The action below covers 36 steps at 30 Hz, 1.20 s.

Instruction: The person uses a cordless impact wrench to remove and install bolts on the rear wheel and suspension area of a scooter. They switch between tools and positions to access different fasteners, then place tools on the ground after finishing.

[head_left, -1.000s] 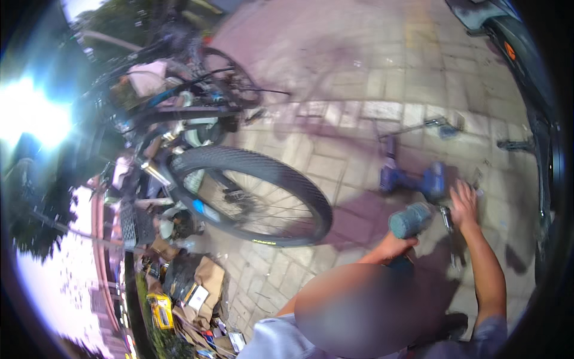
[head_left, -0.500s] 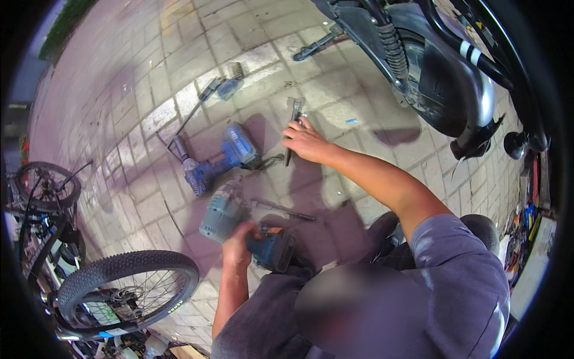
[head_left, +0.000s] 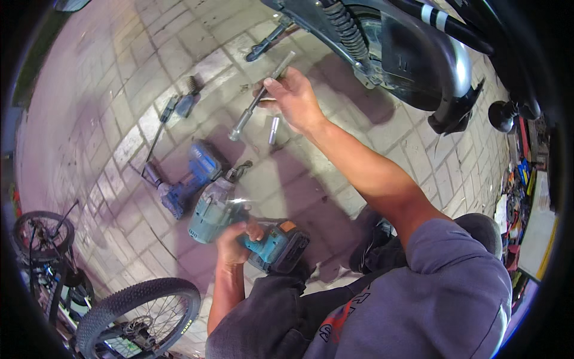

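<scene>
My left hand [head_left: 234, 239] grips the handle of a teal cordless impact wrench [head_left: 222, 210] with an orange-marked battery [head_left: 286, 245], held low over the paving. Higher up, my right hand [head_left: 292, 96] holds a long metal socket extension bar [head_left: 258, 100] in its fingers, lifted off the ground and tilted. A short silver socket [head_left: 273, 130] lies on the bricks just below that hand. A second, blue cordless tool [head_left: 191, 176] lies on the ground to the left of the teal one.
A long-handled tool [head_left: 170, 116] lies on the brick paving at upper left. A motorbike's rear with spring and black mudguard [head_left: 406, 54] rises at top right. Bicycle wheels [head_left: 134, 314] stand at lower left. Clutter lines the right edge [head_left: 529, 197].
The view swung from the bicycles toward the motorbike. My right hand picked the long bar up off the paving and raised it. My left hand took and keeps hold of the teal wrench.
</scene>
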Motion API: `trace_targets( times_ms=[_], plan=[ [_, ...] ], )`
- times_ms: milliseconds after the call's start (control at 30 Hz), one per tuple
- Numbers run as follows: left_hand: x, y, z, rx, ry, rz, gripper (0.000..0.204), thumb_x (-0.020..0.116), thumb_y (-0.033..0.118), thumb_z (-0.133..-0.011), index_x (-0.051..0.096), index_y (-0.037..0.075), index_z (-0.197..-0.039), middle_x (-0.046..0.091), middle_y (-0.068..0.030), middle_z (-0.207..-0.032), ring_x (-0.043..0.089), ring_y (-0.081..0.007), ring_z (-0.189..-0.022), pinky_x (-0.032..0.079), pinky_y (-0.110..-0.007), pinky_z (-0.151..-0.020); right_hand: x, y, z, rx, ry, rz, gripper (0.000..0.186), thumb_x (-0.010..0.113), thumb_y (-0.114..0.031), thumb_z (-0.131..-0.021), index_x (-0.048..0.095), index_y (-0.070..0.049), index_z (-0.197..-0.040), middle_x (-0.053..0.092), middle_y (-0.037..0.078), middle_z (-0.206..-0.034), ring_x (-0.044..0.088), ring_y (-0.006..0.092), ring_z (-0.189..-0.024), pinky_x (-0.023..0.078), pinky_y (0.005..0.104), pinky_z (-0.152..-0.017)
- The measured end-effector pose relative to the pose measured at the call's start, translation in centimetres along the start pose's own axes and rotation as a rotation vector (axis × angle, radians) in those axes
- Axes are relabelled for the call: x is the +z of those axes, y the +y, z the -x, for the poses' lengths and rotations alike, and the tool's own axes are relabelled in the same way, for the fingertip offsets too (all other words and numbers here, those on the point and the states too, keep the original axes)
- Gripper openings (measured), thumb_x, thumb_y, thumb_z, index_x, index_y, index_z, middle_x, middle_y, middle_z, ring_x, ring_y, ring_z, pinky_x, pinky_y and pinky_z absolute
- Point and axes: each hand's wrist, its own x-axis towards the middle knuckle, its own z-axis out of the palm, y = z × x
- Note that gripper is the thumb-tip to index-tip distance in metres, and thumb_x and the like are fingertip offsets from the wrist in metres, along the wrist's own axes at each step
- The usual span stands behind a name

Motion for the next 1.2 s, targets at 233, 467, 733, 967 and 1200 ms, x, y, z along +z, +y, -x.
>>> trace_targets(
  times_ms=[233,467,733,967,1200],
  plan=[
    [2.5,-1.3,-3.6,-0.12,-0.137,0.002,0.038,0.057,0.018,-0.071,0.05,0.007,-0.106,0.042,-0.0033,-0.06,0.041,-0.0148,-0.05,0.037,-0.031,-0.052,-6.6,-2.5,3.6,0.285,0.177,-0.301,0.007,0.052,-0.009,-0.091,0.049,-0.004,-0.093,0.061,0.013,-0.089,0.064,0.0266,-0.082,0.054,0.0439,-0.071],
    [2.9,-2.3,-4.1,-0.171,-0.191,-0.06,0.036,0.057,0.018,-0.07,0.05,0.007,-0.104,0.043,-0.0037,-0.059,0.042,-0.0153,-0.047,0.035,-0.031,-0.049,-9.0,-2.7,5.2,0.368,0.102,-0.396,0.009,0.052,-0.012,-0.092,0.049,-0.004,-0.096,0.062,0.012,-0.095,0.063,0.0285,-0.091,0.053,0.045,-0.078],
    [3.4,-4.0,-4.7,-0.178,-0.137,-0.234,0.04,0.061,0.018,-0.067,0.05,0.005,-0.104,0.042,-0.004,-0.059,0.043,-0.0163,-0.048,0.038,-0.032,-0.051,-12.5,-1.0,7.4,0.437,0.256,-0.398,0.019,0.061,-0.017,-0.088,0.049,-0.002,-0.093,0.062,0.013,-0.09,0.063,0.0267,-0.084,0.053,0.044,-0.079],
    [4.2,-5.2,-5.8,-0.358,-0.24,-0.193,0.041,0.059,0.023,-0.068,0.05,0.006,-0.105,0.038,-0.002,-0.058,0.038,-0.0143,-0.051,0.035,-0.031,-0.053,-14.9,-2.9,9.3,0.377,0.202,-0.374,0.011,0.053,-0.013,-0.091,0.056,-0.004,-0.098,0.064,0.01,-0.097,0.062,0.0255,-0.098,0.051,0.0404,-0.084],
    [4.5,-4.7,-7.0,-0.383,-0.341,-0.088,0.039,0.058,0.024,-0.072,0.048,0.006,-0.105,0.038,-0.0008,-0.06,0.038,-0.0126,-0.051,0.033,-0.03,-0.052,-15.5,-2.1,10.6,0.261,0.169,-0.494,0.014,0.056,-0.014,-0.09,0.055,-0.005,-0.1,0.063,0.014,-0.101,0.062,0.0251,-0.097,0.053,0.039,-0.081]
  ],
)
